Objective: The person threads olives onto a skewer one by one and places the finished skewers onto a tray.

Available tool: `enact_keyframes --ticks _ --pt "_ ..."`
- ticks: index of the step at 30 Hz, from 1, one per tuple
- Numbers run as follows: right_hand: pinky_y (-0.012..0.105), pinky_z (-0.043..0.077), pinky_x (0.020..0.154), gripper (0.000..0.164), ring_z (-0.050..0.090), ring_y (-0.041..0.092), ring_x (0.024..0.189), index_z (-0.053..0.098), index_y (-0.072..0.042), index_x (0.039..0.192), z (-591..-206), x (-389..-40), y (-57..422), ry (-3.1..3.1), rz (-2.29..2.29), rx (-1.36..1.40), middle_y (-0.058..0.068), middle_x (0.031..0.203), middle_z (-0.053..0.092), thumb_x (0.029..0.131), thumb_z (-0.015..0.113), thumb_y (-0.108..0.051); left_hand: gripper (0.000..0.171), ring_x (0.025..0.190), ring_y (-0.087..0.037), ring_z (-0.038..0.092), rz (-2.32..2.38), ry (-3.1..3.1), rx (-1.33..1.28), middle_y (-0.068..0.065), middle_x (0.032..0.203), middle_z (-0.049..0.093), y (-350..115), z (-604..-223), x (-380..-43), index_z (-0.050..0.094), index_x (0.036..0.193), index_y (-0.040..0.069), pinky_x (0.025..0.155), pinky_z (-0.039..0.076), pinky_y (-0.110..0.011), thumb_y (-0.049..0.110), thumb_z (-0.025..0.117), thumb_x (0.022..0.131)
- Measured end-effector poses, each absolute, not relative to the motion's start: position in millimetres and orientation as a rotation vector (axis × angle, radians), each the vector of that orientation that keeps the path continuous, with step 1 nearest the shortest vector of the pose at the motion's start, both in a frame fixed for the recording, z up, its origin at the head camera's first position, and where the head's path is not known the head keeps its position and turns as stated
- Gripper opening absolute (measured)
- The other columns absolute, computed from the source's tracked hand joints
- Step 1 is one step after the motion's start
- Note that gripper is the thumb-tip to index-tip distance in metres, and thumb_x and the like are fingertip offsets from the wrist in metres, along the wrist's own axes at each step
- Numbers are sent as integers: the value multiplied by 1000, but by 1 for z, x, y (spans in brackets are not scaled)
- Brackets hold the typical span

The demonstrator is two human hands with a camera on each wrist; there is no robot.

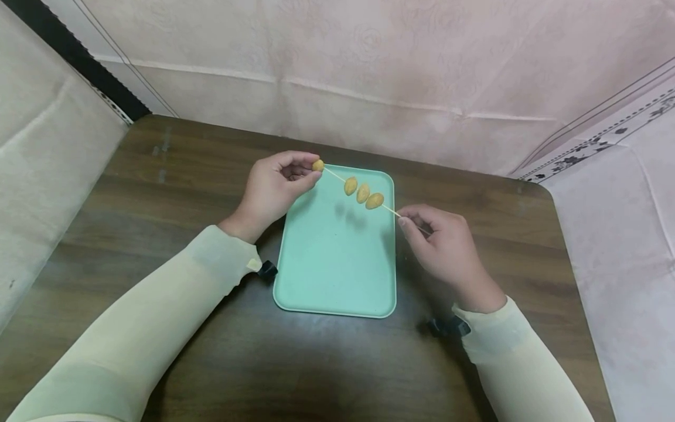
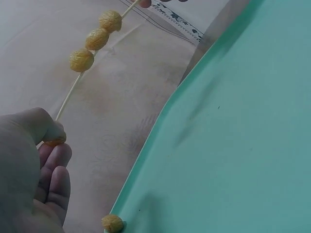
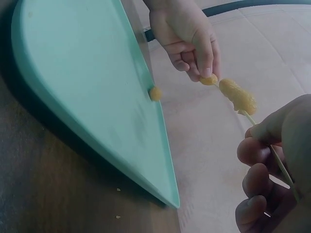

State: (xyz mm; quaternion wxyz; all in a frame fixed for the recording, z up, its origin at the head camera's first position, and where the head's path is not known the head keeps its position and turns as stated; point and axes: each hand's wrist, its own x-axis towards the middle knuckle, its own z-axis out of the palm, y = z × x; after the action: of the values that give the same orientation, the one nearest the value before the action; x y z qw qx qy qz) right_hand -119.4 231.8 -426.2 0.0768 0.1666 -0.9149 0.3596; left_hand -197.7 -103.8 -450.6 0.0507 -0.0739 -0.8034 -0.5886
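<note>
A thin wooden skewer [image 1: 390, 210] is held up over the far part of a mint-green tray [image 1: 337, 269]. Three yellow, wrinkled balls [image 1: 363, 193] are threaded close together along its middle. My left hand [image 1: 274, 187] pinches another yellow ball [image 1: 318, 165] between thumb and fingers at the skewer's tip; how deep the tip sits in it is hidden. On the other side, my right hand [image 1: 443, 240] grips the skewer's lower end between thumb and fingers. One loose yellow ball [image 3: 155, 93] lies at the tray's far edge, and this ball [image 2: 112, 223] also shows in the left wrist view.
The tray lies on a dark brown wooden table [image 1: 211, 351]. Pale patterned cloth [image 1: 369, 70] hangs behind the table and at both sides. Small light crumbs [image 3: 118, 203] lie on the table in the right wrist view.
</note>
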Motion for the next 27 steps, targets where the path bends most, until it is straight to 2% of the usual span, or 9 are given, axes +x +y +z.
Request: enact_keyframes --ticks 11,17,27 --pt "16 53 73 14 62 15 74 85 -11 119 -428 -118 229 -2713 1062 541 -1 89 79 108 78 -15 22 101 -10 76 -1742 -2353 -264 0 118 83 -100 -452 -193 88 123 20 89 64 -20 19 87 101" --pt "19 57 73 16 62 15 75 85 -11 121 -427 -118 224 -2716 1051 564 0 90 79 108 79 -15 21 97 -10 74 -1720 -2337 -238 -1 114 82 -97 -454 -191 89 121 18 87 62 -18 16 88 100" --pt "17 48 66 14 58 14 71 86 -10 118 -429 -120 219 -2654 1050 607 -2 84 75 106 80 -13 20 96 -11 73 -1742 -2292 -229 -3 110 82 -96 -451 -190 89 120 17 87 62 -20 14 85 100"
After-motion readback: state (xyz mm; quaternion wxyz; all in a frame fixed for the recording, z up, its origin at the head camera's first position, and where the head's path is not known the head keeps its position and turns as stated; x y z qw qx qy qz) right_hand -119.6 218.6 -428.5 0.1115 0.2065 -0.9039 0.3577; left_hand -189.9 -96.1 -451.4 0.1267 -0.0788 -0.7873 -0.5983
